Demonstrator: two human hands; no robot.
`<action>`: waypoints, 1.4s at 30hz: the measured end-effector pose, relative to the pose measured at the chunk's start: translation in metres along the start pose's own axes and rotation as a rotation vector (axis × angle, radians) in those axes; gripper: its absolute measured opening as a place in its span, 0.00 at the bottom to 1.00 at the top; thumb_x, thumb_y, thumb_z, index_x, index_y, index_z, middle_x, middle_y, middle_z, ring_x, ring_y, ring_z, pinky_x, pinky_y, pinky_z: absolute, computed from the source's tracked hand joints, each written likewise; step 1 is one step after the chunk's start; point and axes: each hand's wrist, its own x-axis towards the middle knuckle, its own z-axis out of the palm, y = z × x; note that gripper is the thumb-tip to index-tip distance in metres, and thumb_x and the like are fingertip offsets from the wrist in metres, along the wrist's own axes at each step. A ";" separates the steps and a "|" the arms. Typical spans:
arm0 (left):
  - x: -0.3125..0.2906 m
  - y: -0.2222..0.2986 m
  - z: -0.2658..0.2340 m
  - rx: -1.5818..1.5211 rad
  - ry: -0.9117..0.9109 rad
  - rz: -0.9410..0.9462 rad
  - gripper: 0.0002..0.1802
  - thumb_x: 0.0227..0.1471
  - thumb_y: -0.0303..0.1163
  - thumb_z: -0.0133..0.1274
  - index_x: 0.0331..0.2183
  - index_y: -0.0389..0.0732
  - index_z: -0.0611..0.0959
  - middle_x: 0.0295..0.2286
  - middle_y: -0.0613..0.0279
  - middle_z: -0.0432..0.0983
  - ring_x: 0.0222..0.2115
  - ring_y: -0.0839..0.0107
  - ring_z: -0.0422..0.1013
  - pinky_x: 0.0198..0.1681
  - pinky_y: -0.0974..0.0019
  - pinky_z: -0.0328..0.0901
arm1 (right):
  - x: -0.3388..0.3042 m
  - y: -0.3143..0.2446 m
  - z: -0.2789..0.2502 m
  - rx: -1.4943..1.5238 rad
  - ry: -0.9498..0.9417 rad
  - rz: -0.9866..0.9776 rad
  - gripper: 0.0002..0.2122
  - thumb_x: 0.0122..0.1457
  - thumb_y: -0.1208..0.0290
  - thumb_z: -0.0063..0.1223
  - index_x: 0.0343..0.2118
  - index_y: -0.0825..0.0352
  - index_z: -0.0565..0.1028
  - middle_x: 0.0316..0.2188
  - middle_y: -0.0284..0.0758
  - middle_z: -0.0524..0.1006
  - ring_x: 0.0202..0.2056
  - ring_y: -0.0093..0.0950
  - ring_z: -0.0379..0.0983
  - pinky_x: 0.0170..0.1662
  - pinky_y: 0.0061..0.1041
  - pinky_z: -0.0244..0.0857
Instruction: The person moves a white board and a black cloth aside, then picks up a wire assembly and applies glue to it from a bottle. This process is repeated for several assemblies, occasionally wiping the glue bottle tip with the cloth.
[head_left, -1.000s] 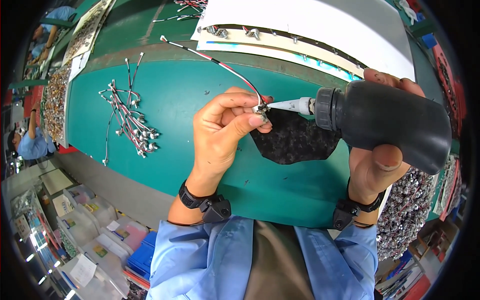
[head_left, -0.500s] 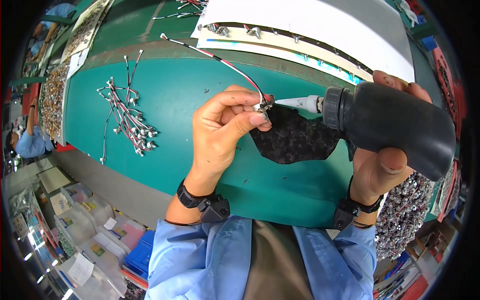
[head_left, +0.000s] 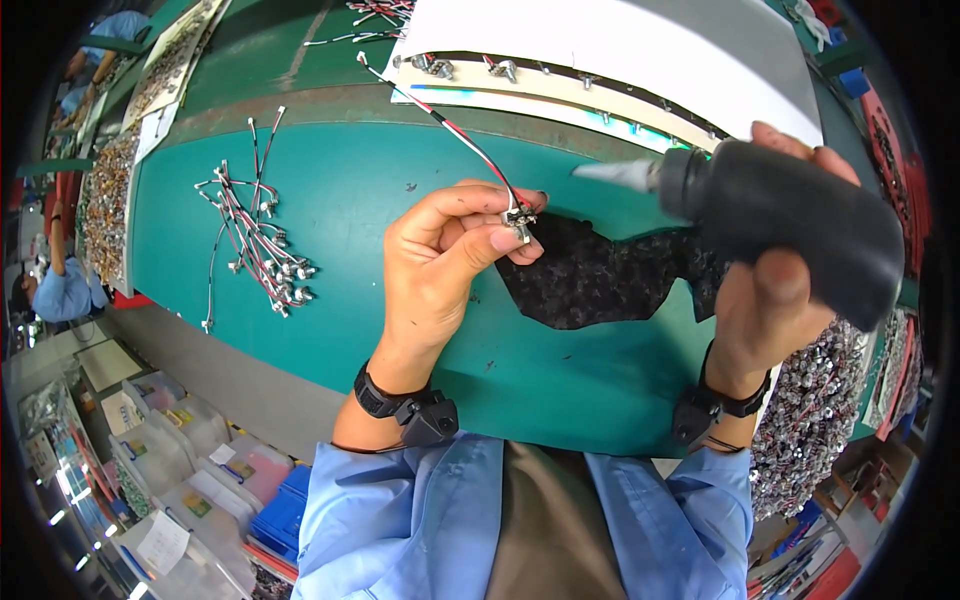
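Between the thumb and fingers of my left hand [head_left: 445,235] is a small metal potentiometer-like part [head_left: 519,217] with red, black and white wires [head_left: 455,130] running up and away to a white plug. My right hand [head_left: 765,310] is wrapped round a black squeeze bottle [head_left: 800,220], tilted so its pale tapered nozzle [head_left: 615,174] points left. The nozzle tip stands apart from the wired part, to its upper right. Beneath and between my hands lies a dark, stained cloth-like sheet [head_left: 590,275] on the green mat [head_left: 350,170].
Left on the mat lies a loose pile of wired parts [head_left: 265,245]. At the back, a pale strip [head_left: 560,85] holds several metal parts beside a white board [head_left: 640,40]. A heap of parts [head_left: 810,430] is at right; plastic bins [head_left: 190,430] stand lower left.
The bottle in my right hand has pulled away, so its nozzle no longer meets the wired part. My left hand has turned the part slightly, and its wire end has swung right.
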 end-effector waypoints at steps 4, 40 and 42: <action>0.002 0.004 0.002 -0.034 0.021 -0.038 0.09 0.42 0.19 0.48 0.32 0.32 0.72 0.32 0.47 0.70 0.25 0.68 0.70 0.28 0.70 0.67 | 0.017 0.010 -0.020 0.029 0.157 -0.026 0.24 0.48 0.61 0.51 0.42 0.74 0.60 0.37 0.46 0.68 0.42 0.37 0.65 0.46 0.29 0.59; 0.316 -0.027 0.059 1.382 -0.114 0.322 0.15 0.37 0.43 0.52 0.25 0.42 0.81 0.23 0.57 0.75 0.25 0.67 0.71 0.29 0.70 0.63 | 0.064 0.026 -0.161 0.606 0.610 0.066 0.11 0.54 0.66 0.42 0.35 0.68 0.67 0.30 0.34 0.72 0.16 0.17 0.59 0.32 0.21 0.57; 0.256 0.012 0.049 1.353 -0.103 0.263 0.14 0.39 0.40 0.52 0.26 0.40 0.80 0.23 0.59 0.74 0.23 0.72 0.69 0.28 0.72 0.62 | 0.065 0.030 -0.145 0.689 0.516 0.080 0.11 0.54 0.65 0.42 0.35 0.68 0.67 0.31 0.35 0.72 0.18 0.17 0.59 0.32 0.20 0.57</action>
